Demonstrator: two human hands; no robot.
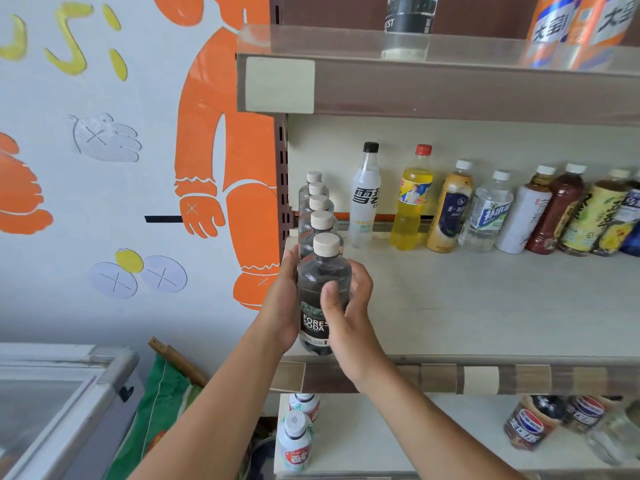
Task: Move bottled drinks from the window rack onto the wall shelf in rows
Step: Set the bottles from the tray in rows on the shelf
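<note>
A clear soda bottle (320, 289) with a cream cap and a black "Forest Soda" label stands at the front left of the middle wall shelf (467, 299). My left hand (282, 303) wraps its left side and my right hand (348, 306) grips its right side, thumb across the label. Behind it, several identical bottles (317, 209) form a single file running to the back wall. Along the back of the shelf stands a row of assorted drinks (485, 209), one of each kind.
The upper shelf (450, 88) overhangs close above, with bottles on it. A lower shelf (398, 434) holds white-capped bottles at left and cola bottles at right. A painted wall is on the left; a chest freezer (52, 393) and a green bag (159, 403) sit below.
</note>
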